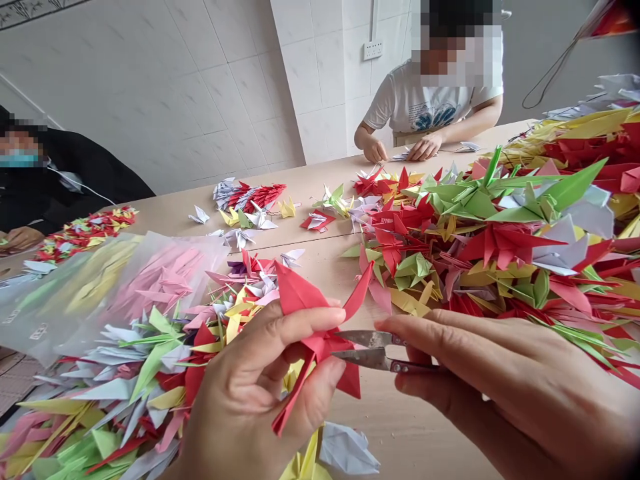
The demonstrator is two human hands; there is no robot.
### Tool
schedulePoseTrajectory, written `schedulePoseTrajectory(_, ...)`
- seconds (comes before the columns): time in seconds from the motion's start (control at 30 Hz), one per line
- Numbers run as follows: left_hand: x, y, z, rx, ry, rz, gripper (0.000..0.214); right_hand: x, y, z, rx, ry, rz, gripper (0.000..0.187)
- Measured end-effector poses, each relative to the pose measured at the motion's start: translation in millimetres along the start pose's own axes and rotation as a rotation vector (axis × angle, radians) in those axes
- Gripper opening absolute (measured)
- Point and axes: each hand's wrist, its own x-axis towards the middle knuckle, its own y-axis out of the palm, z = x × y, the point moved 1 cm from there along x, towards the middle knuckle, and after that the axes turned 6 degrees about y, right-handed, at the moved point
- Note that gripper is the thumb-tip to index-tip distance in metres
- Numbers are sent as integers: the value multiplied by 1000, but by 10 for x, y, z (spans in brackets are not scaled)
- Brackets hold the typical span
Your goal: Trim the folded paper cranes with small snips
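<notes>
My left hand pinches a folded red paper crane between thumb and fingers, just above the wooden table. My right hand grips small metal scissors. Their blades are open and meet the crane's middle. A heap of folded cranes in red, green, yellow and white lies to the right, touching my right hand's far side. Another heap lies under and left of my left hand.
Clear plastic bags of pink and yellow paper lie at the left. Smaller crane piles sit mid-table. A person in a white shirt folds paper at the far end. Another person in black sits at the left.
</notes>
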Motion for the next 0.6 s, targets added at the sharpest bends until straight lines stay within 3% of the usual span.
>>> schedulePoseTrajectory(0.1, 35, -2, -26, 62, 37, 27, 39, 81, 42, 29, 32, -78, 15, 14)
schedulePoseTrajectory(0.3, 18, -5, -38, 99, 41, 7, 41, 114, 63, 31, -31, -116, 22, 17)
schedulePoseTrajectory(0.6, 6, -55, 6, 200, 90, 50, 45, -119, 41, -52, -196, -125, 45, 49)
